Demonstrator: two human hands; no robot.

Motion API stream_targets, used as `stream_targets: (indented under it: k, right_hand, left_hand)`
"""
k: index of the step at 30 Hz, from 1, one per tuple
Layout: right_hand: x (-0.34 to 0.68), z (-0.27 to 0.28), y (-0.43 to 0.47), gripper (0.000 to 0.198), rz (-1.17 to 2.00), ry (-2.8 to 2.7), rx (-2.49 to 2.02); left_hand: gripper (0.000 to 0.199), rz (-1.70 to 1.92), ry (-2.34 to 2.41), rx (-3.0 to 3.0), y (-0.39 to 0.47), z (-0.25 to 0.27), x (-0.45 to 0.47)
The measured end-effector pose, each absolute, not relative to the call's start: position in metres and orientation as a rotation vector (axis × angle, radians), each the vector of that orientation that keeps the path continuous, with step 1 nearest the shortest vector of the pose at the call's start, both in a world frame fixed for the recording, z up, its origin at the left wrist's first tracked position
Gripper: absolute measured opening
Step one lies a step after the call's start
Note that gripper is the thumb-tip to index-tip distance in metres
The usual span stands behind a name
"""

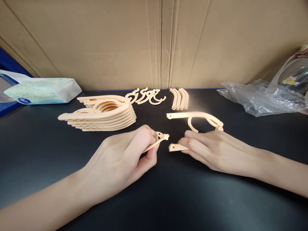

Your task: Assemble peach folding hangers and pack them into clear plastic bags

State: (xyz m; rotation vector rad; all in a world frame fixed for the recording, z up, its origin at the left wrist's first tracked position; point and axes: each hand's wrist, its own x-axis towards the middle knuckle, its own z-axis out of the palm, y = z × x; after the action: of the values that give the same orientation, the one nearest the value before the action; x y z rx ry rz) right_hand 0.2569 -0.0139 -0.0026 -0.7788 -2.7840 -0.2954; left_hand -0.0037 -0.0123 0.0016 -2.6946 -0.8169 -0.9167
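My left hand (130, 150) is closed on a slim cream plastic hanger piece (154, 144) with a small knob at its tip. Beside that piece, the end of another part with a hole pokes out from my fingers. My right hand (211, 149) grips a cream hanger arm (176, 147), its holed end pointing left towards my left hand, with a gap between. Just beyond my right hand is a curved hanger arm (192, 115) with a hook (190, 124) under it. Whether it joins the arm in my right hand is hidden by the fingers.
A stack of cream hangers (103, 118) lies left of centre. Behind it are several loose hooks (146, 95), and right of those, several short curved strips (179, 98). A tissue pack (45, 90) and clear plastic bag (260, 98) flank the black table (154, 199); cardboard (108, 45) stands behind.
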Motion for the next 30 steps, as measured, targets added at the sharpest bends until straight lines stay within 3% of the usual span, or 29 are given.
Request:
stream_targets:
  k: [5, 15, 30]
  right_hand:
    - [0.2582, -0.0056, -0.0141, 0.021, -0.398, -2.745, -0.79]
    - [0.2545, -0.0035, -0.0154, 0.028, -0.351, -2.717, -0.772]
    - [0.2525, -0.0055, -0.016, 0.027, -0.357, -2.602, -0.693]
  left_hand:
    - [0.01, -0.82, -0.88, -2.712, -0.0114, 0.0031, -0.0012]
    - [0.029, -0.724, -0.902, -2.86, -0.0118, -0.0026, -0.0021]
    - [0.014, -0.712, -0.759, -3.092, -0.0174, -0.0019, 0.0021]
